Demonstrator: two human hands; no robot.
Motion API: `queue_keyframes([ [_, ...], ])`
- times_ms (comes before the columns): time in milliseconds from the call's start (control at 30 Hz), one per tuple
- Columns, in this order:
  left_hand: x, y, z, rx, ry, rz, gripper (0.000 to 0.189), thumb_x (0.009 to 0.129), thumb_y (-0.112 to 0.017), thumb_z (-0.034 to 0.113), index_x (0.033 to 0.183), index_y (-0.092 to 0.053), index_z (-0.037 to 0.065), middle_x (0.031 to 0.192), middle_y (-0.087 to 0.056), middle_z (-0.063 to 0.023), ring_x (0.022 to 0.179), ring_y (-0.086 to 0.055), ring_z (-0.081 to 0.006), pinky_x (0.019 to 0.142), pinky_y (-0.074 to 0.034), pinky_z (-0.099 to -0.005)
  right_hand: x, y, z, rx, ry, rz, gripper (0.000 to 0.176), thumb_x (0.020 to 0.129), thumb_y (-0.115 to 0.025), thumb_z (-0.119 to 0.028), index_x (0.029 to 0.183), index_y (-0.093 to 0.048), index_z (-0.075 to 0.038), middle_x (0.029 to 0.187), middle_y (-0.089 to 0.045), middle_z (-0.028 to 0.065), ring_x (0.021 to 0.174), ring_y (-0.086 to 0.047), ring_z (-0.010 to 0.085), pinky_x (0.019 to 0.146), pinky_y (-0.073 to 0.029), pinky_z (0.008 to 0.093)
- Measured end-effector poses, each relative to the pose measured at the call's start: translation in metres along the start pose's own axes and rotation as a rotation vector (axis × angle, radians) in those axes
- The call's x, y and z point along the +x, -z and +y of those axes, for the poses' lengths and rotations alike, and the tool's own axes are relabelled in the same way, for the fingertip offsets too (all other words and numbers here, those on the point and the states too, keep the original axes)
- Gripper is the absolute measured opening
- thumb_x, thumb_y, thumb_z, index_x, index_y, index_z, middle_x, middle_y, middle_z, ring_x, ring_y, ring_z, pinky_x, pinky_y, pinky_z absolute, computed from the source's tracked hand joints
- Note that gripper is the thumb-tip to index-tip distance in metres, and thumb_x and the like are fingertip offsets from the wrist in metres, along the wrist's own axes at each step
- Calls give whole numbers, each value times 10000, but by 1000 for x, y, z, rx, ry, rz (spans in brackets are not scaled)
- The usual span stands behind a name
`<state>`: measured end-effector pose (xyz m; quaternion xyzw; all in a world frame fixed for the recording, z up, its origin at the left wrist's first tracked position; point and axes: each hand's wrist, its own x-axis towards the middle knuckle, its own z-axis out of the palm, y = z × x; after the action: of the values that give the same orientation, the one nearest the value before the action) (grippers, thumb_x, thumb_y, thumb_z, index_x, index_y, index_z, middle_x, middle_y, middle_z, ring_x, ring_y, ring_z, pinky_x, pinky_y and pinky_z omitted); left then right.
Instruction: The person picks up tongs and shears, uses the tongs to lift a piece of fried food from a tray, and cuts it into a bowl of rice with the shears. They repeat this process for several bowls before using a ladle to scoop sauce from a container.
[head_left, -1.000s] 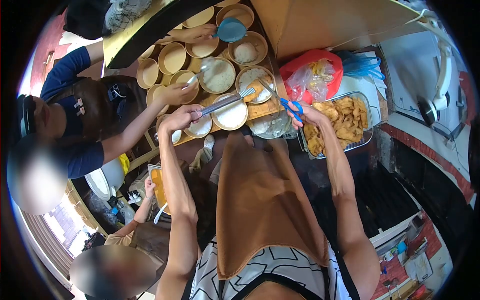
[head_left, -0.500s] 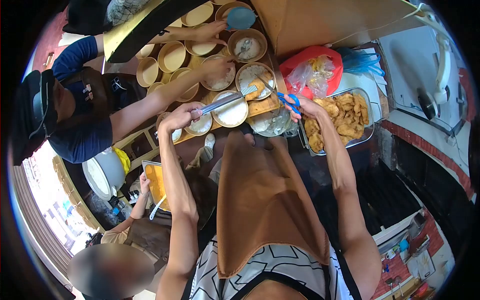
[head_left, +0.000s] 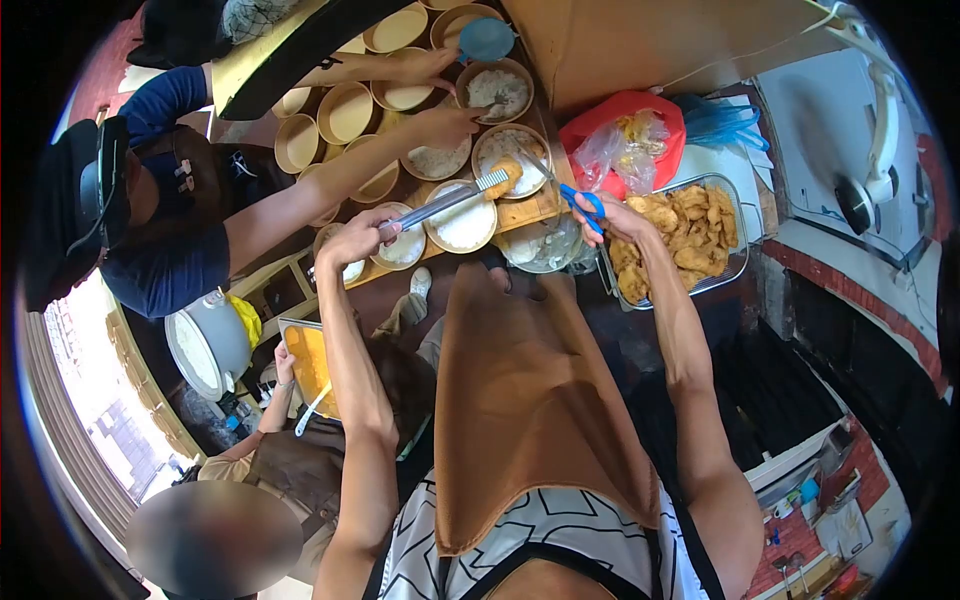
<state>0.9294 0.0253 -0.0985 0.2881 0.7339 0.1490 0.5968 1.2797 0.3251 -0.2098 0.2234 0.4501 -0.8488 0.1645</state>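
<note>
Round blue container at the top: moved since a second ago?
Yes. Judged against the red bag, the blue container has shifted up and to the right in the head view.

A small catering kitchen, rather than a home one, is indicated by the many round bowls (head_left: 347,112) crowded on a wooden table (head_left: 530,212) at the far side, several filled with rice (head_left: 460,222). Fried pieces (head_left: 690,240) are heaped in a wire basket (head_left: 746,252) to the right, and a brown apron (head_left: 530,400) is worn beside apron-clad co-workers (head_left: 295,470).
</note>
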Motion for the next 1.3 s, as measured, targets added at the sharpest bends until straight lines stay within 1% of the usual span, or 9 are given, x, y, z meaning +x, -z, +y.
queue_keyframes([
  [167,2,-4,-5,-78,-9,51,205,1037,-552,263,1021,-623,71,726,-481,68,567,-357,-42,495,-265,-232,-20,-6,3,81,-15,-44,576,987,-512,-622,808,-528,-75,526,-519,49,467,-559,152,556,-509,317],
  [300,2,-6,-3,-91,-16,43,210,1040,-551,265,1024,-621,67,732,-477,67,566,-352,-44,496,-264,-232,-37,-6,10,60,-30,-45,586,987,-502,-630,812,-533,-71,527,-522,53,467,-561,164,562,-515,325],
  [367,5,-7,-2,-73,-26,35,220,1041,-550,264,1086,-639,68,741,-476,66,580,-354,-45,502,-267,-232,-41,-6,12,25,-89,-46,589,987,-502,-632,816,-537,-70,523,-525,57,465,-560,164,565,-517,325],
  [400,7,-7,-5,-74,-25,33,220,1041,-550,264,1086,-639,68,741,-476,66,580,-354,-45,502,-267,-232,-42,-7,11,27,-91,-45,589,987,-502,-632,816,-537,-70,523,-525,57,465,-560,164,565,-517,325],
  [567,17,-8,-7,-107,27,-7,264,1032,-539,224,1234,-635,84,761,-482,68,615,-366,-45,520,-283,-222,-35,-8,18,37,-94,-40,580,990,-506,-624,804,-536,-75,530,-529,58,459,-560,162,559,-517,326],
  [700,22,-9,-4,-152,64,-25,256,1028,-534,208,1234,-627,88,768,-488,68,614,-371,-46,521,-289,-216,-26,-5,22,137,-78,-43,577,991,-507,-621,798,-534,-78,536,-531,56,461,-563,160,540,-510,326],
  [767,27,-8,-10,-139,54,-64,247,1029,-528,202,1229,-624,92,771,-495,69,614,-374,-46,520,-291,-213,-22,-4,21,116,-78,-37,580,988,-507,-627,801,-533,-79,541,-537,57,462,-566,162,524,-503,326],
  [1100,25,-7,-10,-128,51,-55,240,1028,-518,206,1212,-623,93,753,-475,69,610,-366,-46,518,-294,-217,-7,-7,9,38,-102,-46,616,965,-507,-669,802,-532,-76,553,-551,59,468,-575,163,532,-512,325],
  [1300,24,-3,-4,-143,79,-82,241,1028,-512,205,1211,-627,97,752,-465,70,602,-362,-46,509,-286,-216,3,4,11,-25,-168,-60,678,918,-510,-741,782,-534,-77,552,-559,64,472,-579,162,541,-516,317],
])
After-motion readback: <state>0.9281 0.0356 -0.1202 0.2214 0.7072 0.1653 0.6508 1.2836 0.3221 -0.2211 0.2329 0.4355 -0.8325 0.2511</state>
